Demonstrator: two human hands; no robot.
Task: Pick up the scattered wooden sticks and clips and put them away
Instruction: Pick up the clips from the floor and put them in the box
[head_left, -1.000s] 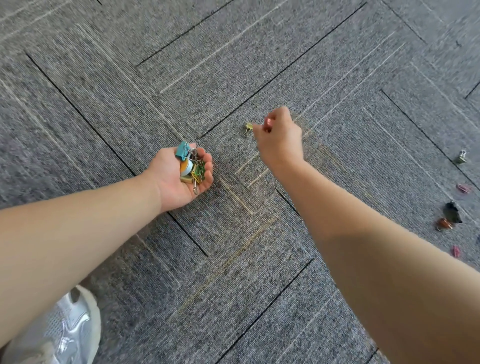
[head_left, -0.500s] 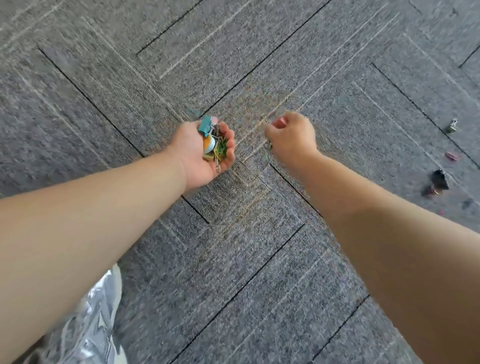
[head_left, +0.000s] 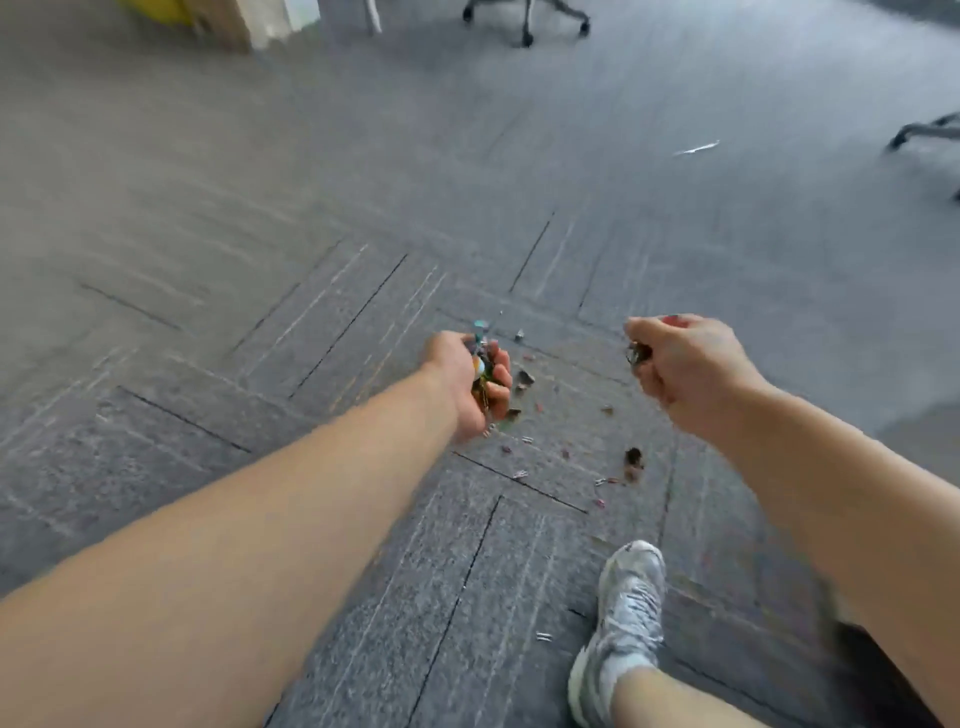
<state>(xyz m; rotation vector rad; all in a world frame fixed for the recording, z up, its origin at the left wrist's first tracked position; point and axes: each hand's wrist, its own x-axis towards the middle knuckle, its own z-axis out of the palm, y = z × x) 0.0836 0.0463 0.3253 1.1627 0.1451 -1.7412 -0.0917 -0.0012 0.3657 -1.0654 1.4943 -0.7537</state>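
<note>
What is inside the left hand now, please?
The left hand is curled around a bunch of small clips; a teal one sticks out on top. How many clips lie deeper in the grip cannot be seen, because the fingers cover them and the picture is blurred.

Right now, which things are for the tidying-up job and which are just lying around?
For the job:
- clips bunched in the left hand
- clip pinched in the right hand
- loose clips on the carpet

Just lying about:
- office chair base
- second chair's legs
- pale strip on the floor
- yellow thing, too blurred to name
</note>
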